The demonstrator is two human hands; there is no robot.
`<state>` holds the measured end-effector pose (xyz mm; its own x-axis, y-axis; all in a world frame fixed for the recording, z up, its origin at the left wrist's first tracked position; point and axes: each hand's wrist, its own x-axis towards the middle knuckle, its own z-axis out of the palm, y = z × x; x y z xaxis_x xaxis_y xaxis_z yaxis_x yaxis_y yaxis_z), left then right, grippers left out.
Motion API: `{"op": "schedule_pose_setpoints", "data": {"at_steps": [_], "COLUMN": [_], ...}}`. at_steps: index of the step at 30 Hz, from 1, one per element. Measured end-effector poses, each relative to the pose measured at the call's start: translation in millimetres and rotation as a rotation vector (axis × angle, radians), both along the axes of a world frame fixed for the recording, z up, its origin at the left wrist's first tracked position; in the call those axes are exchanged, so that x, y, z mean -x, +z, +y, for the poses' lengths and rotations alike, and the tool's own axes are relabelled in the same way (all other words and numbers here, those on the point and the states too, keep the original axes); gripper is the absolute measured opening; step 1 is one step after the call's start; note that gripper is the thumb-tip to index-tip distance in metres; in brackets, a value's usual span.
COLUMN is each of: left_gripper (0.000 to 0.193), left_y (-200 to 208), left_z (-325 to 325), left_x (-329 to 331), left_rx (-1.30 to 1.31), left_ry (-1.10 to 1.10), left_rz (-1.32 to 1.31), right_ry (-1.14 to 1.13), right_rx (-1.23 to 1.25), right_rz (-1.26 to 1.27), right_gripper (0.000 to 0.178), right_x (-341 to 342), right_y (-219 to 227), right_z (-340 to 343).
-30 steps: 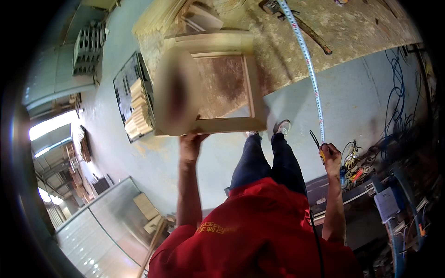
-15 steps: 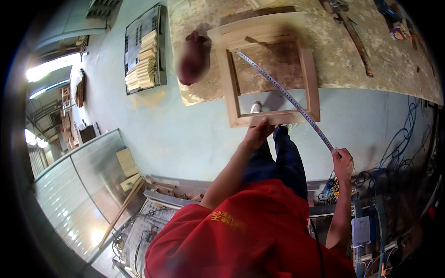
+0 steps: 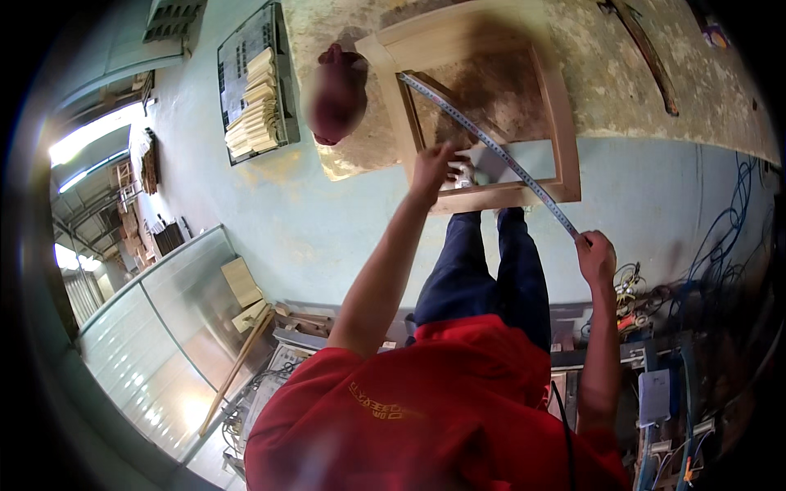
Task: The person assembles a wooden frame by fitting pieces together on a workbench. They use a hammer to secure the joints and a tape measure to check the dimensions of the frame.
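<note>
A rectangular wooden frame (image 3: 565, 147) lies on the worktable, with its near end jutting past the table edge. A tape measure's blade (image 3: 491, 146) runs diagonally across it, from the frame's far left inner corner to beyond its near right corner. My right hand (image 3: 597, 257) is closed around the tape measure at the blade's near end; the case is hidden in the fingers. At the frame's near left, my left hand (image 3: 435, 172) is open, fingers apart over the frame's left side and opening, holding nothing.
Left of the frame, a dark red rounded object (image 3: 338, 94) sits on the stained worktable (image 3: 606, 106). A wooden-handled tool (image 3: 647, 57) lies at the far right. On the floor stands a black crate (image 3: 286, 98) of wooden strips. Blue hoses (image 3: 720, 221) trail at right.
My left hand has let go of the frame's near rail and moved up and left toward its left side. My right hand, still on the tape measure, has shifted slightly upward.
</note>
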<state>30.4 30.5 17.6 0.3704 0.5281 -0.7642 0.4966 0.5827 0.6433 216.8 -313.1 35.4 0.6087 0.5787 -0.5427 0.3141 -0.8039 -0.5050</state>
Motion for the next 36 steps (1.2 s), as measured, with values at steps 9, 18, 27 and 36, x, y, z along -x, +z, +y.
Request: {"op": "schedule_pose_setpoints", "data": {"at_steps": [9, 18, 27, 36], "left_gripper": [0.030, 0.023, 0.021, 0.025], "left_y": [-27.6, -23.8, -26.8, -31.1], "left_z": [30.4, 31.7, 32.0, 34.1], "left_x": [-39.7, -55.2, -53.6, -51.6], "left_rx": [-0.037, -0.048, -0.006, -0.006], "left_ry": [0.068, 0.089, 0.148, 0.126], "left_rz": [0.003, -0.026, -0.072, -0.082], "right_ry": [-0.021, 0.006, -0.007, -0.002], "right_rx": [-0.037, -0.016, 0.049, 0.088], "right_rz": [-0.124, -0.189, -0.091, -0.042], "right_gripper": [0.022, 0.020, 0.023, 0.023], "right_x": [-13.0, -39.0, -45.8, -48.9], "right_y": [-4.9, -0.7, 6.2, 3.7], "right_z": [3.2, 9.1, 12.8, 13.7]}}
